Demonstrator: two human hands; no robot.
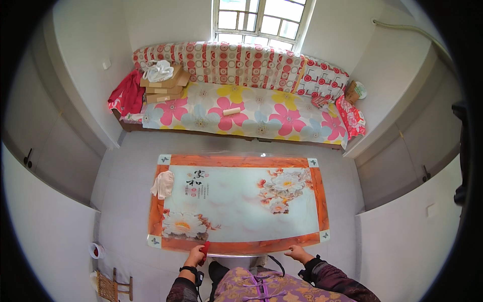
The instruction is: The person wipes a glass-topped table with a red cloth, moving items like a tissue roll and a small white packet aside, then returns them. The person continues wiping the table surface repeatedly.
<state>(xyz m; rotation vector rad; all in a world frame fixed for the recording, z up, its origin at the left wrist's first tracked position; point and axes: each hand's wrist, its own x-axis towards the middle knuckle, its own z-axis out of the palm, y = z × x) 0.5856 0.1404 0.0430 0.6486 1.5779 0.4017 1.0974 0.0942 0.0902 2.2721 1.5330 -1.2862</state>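
My left hand [194,255] grips a small dark-red cloth [204,252] at the near edge of a low table. The right hand [299,253] is by the same edge farther right, its thumb and fingers apart with nothing visible in them; whether it touches the table is unclear. Between and ahead of both hands lies the glass tabletop [237,204], printed with white peonies, dark characters and an orange marble-like border. A pale crumpled cloth [163,185] rests on its left border, partly hanging over the side. Black bands circle both wrists.
Beyond the table stands a long sofa [260,109] with floral covers, bearing cardboard boxes [166,90], a white plastic bag [159,71] and a red garment [130,92]. At lower left are a white bucket [96,250] and a small woven-seat chair [107,285]. Grey doors flank both sides.
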